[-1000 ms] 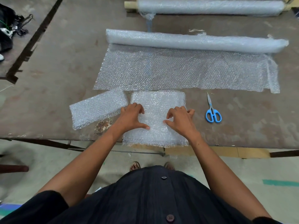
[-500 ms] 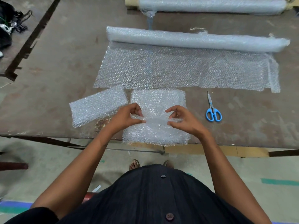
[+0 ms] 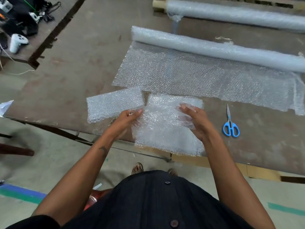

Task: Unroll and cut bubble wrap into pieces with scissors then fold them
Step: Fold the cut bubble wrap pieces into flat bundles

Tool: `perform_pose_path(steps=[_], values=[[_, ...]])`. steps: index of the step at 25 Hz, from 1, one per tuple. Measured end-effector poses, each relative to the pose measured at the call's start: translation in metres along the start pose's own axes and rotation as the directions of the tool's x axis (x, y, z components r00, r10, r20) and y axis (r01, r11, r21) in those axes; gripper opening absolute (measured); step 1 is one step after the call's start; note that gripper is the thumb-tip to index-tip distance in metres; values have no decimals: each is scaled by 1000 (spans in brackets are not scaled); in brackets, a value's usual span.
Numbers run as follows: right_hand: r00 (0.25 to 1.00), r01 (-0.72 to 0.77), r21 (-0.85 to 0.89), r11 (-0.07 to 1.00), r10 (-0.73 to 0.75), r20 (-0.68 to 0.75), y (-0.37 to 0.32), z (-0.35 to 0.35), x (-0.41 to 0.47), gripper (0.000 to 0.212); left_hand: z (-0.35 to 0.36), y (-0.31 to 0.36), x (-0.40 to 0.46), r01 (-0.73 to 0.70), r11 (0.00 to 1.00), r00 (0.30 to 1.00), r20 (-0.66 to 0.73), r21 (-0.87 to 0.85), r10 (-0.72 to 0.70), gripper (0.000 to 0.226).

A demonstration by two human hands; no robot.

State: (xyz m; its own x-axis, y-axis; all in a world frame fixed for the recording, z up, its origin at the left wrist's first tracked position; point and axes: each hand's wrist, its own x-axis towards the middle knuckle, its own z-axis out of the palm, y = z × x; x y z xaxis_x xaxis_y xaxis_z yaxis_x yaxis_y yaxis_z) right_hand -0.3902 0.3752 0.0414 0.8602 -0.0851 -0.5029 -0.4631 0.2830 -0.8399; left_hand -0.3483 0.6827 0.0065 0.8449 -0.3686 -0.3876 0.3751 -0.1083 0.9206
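A cut bubble wrap piece (image 3: 166, 129) is lifted off the brown table (image 3: 74, 76) near its front edge. My left hand (image 3: 127, 119) grips its left side and my right hand (image 3: 196, 119) grips its right side, with the upper part raised toward me. A folded piece (image 3: 113, 104) lies flat just to the left. Behind them the bubble wrap roll (image 3: 214, 48) lies with an unrolled sheet (image 3: 198, 76) spread toward me. Blue-handled scissors (image 3: 230, 124) lie shut on the table to the right of my right hand.
A second bubble wrap roll (image 3: 239, 15) on a cardboard core lies at the table's far edge. A white controller (image 3: 17, 42) and black gear sit on another surface at far left. The table's front edge runs just below the held piece.
Both hands went from pressing the piece flat to pinching it and lifting its upper part off the table. The camera view has shifted to the left.
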Motion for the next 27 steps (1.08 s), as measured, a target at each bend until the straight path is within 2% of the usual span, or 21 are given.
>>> perform_pose_path(steps=[2, 6, 8, 11, 15, 18, 20, 23, 24, 26, 27], values=[[1000, -10, -28, 1000, 10, -18, -1, 12, 10, 33, -3, 4, -4, 35, 995, 998, -42, -91, -39, 17], [998, -18, -122, 992, 11, -56, 2, 39, 29, 33, -30, -5, -4, 0, 996, 992, -126, -86, -11, 46], [999, -14, -192, 981, 4, -50, 5, 53, 44, 27, -50, -11, 0, -35, 999, 965, -260, -21, 29, 36], [999, 5, -291, 957, -17, -40, 11, 83, 71, 25, -82, -25, 7, -75, 996, 878, -470, 48, 89, 23], [984, 33, -399, 916, -99, -145, 18, 140, 115, 38, -128, -29, 15, -6, 980, 711, -688, 197, 143, 27], [947, 71, -580, 811, -237, -215, 25, 177, 145, 39, -150, -22, 21, 44, 948, 643, -735, 314, 213, 38], [931, 102, -668, 738, -307, -197, 32, 193, 156, 37, -161, -25, 30, 60, 899, 653, -698, 434, 294, 42], [904, 170, -750, 640, -405, -140, 41, 209, 152, 36, -170, -29, 31, 86, 851, 671, -662, 518, 335, 52], [875, 218, -797, 563, -475, -96, 47, 211, 149, 41, -171, -32, 29, 100, 824, 656, -660, 557, 366, 59], [796, 269, -904, 331, -605, 16, 59, 213, 144, 49, -170, -40, 25, 140, 732, 603, -644, 667, 471, 71], [763, 283, -932, 225, -642, 77, 61, 217, 143, 50, -167, -42, 25, 135, 681, 605, -604, 719, 518, 72]])
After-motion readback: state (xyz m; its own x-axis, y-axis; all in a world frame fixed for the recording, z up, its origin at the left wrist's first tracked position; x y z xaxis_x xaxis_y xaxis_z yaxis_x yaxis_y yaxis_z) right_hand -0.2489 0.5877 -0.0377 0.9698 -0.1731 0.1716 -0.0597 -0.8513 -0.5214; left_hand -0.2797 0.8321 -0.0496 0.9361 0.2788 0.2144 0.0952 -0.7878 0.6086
